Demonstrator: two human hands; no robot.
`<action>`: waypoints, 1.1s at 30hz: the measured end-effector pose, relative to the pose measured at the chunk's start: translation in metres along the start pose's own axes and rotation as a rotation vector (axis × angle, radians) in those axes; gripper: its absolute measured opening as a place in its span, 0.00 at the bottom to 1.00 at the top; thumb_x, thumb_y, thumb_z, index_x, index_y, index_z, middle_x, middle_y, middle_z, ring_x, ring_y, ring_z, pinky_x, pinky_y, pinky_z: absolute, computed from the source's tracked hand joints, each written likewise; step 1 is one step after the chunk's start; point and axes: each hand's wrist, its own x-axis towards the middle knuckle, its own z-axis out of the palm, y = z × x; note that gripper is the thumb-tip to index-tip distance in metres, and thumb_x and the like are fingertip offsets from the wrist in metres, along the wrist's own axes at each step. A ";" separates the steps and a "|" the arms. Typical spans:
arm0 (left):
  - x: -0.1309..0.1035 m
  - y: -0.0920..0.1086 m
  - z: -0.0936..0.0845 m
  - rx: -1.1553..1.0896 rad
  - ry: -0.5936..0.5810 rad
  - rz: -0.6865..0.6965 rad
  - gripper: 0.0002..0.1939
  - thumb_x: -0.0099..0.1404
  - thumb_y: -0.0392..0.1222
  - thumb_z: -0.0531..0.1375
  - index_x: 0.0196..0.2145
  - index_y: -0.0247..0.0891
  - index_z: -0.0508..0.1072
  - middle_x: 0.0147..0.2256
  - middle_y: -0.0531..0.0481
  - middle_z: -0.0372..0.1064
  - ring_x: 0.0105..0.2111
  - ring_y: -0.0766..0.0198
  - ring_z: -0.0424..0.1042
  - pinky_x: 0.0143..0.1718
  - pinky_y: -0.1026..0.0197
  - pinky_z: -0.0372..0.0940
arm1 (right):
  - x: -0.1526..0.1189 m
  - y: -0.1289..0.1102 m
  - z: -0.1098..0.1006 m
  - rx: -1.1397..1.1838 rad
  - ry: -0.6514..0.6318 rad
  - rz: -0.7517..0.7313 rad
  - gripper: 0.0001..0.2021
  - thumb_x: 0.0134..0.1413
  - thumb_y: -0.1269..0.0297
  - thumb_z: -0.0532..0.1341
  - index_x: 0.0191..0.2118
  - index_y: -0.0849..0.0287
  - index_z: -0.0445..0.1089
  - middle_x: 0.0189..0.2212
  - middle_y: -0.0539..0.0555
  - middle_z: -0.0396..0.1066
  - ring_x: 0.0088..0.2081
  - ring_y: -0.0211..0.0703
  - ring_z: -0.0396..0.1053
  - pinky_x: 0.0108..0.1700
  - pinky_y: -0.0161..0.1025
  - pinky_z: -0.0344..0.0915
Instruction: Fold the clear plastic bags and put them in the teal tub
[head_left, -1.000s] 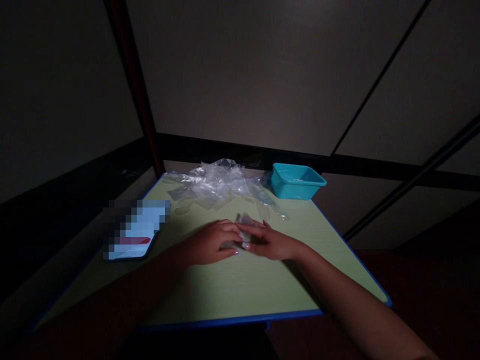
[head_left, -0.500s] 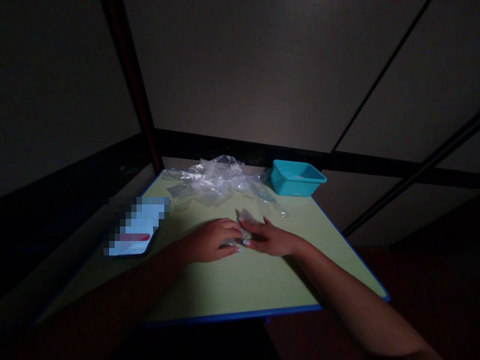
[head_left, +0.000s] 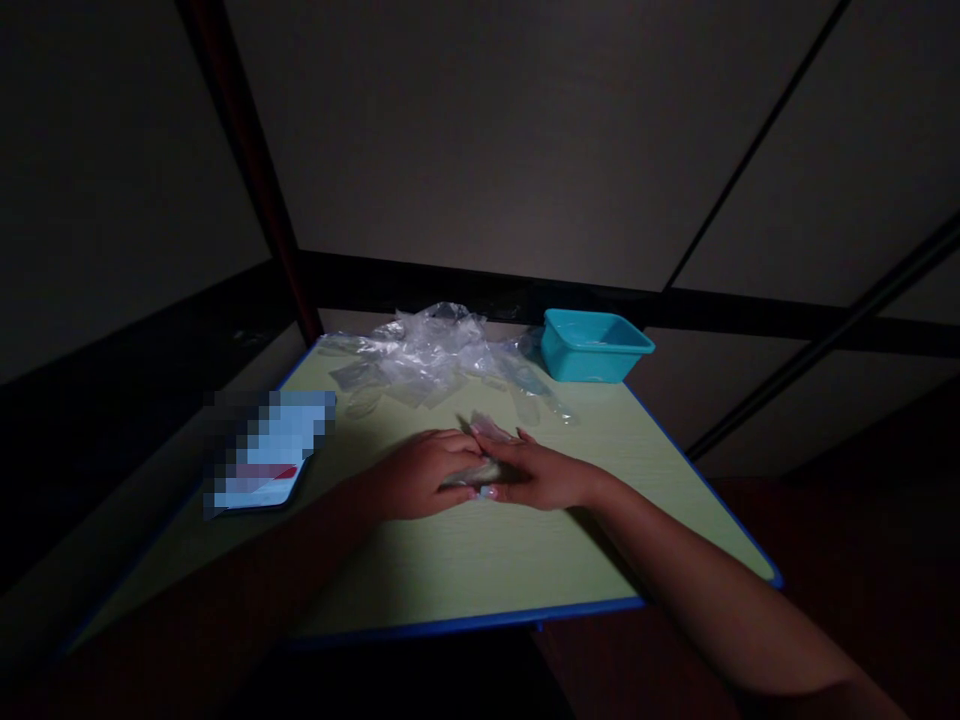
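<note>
Film (head_left: 484, 472): crumpled, clear to greyish, lying between left hand (head_left: 424, 473) and right hand (head_left: 541, 474) over the middle of the table (head_left: 465, 575); one tip pokes out past the right index finger on the far side, and more shows in the gap between fingers and thumbs

Left hand: back upward, fingers close together and slightly bent over the left end of the film, thumb stretched along the near side; whether they pinch it or merely rest on it, I cannot tell

Right hand: index finger laid across the film toward the left fingertips, the other fingers partly hidden behind; in contact with the film, though a firm grip cannot be made out; its thumb tip is at or just beside the left one, nails pale and shiny

Plastic heap (head_left: 442, 345): loose, glossy clear pieces along the far edge, beyond both hands, with a long strip trailing to the right

Turquoise tub (head_left: 589, 365): upright, open-topped, at the far right corner, just beside the heap; its contents cannot be seen

Device (head_left: 279, 445): lit screen, mostly pixelated, set slantwise near the left edge, apart from the left hand

Tabletop: pale green, edged in blue

Wall (head_left: 487, 130): grey panels, dark bands, dim light
</note>
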 end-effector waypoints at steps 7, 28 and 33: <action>0.000 0.003 -0.004 -0.019 0.064 -0.016 0.13 0.63 0.42 0.58 0.46 0.41 0.72 0.46 0.45 0.67 0.47 0.57 0.65 0.49 0.56 0.60 | 0.001 0.004 0.001 -0.039 0.047 -0.017 0.35 0.59 0.54 0.56 0.67 0.48 0.38 0.67 0.56 0.35 0.67 0.55 0.34 0.60 0.69 0.30; -0.004 0.000 -0.020 0.077 0.053 -0.078 0.10 0.62 0.42 0.59 0.27 0.37 0.76 0.26 0.49 0.68 0.30 0.64 0.66 0.33 0.63 0.60 | 0.001 0.002 0.000 -0.108 0.071 -0.067 0.36 0.57 0.54 0.57 0.67 0.52 0.42 0.66 0.60 0.39 0.67 0.56 0.36 0.60 0.68 0.33; -0.005 -0.008 -0.017 0.035 0.052 -0.085 0.06 0.60 0.40 0.60 0.30 0.37 0.77 0.28 0.49 0.72 0.32 0.63 0.68 0.35 0.63 0.61 | 0.000 0.000 0.001 -0.112 0.078 -0.105 0.34 0.56 0.54 0.58 0.66 0.51 0.45 0.67 0.59 0.37 0.67 0.55 0.35 0.61 0.66 0.35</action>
